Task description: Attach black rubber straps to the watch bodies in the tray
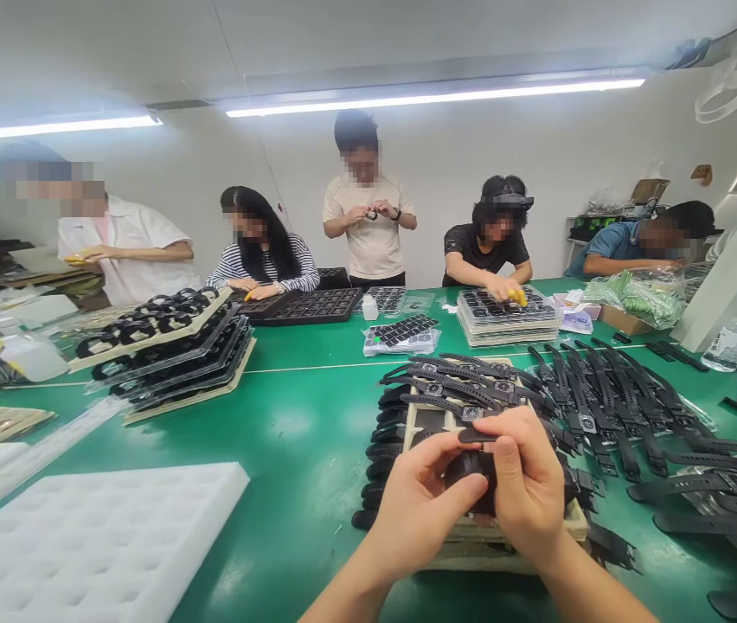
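Between my two hands is a black watch (471, 472) with a black strap, partly covered by my fingers. My left hand (424, 497) is closed round its left side, the thumb lying across the front. My right hand (528, 484) grips it from the right, thumb and fingers bent near the upper strap end. Just beyond and beneath the hands, a stack of beige trays (421, 421) carries rows of black strapped watches (472, 414). More watches (586, 423) lie to the right, their straps stretched out.
A white foam tray (167, 493) lies front left. Stacked trays (239, 368) with black rings stand behind it. Several co-workers sit or stand across the green table (297, 415). A flat tray stack (504, 333) is near one person's hand. A bottle (735, 339) stands at right.
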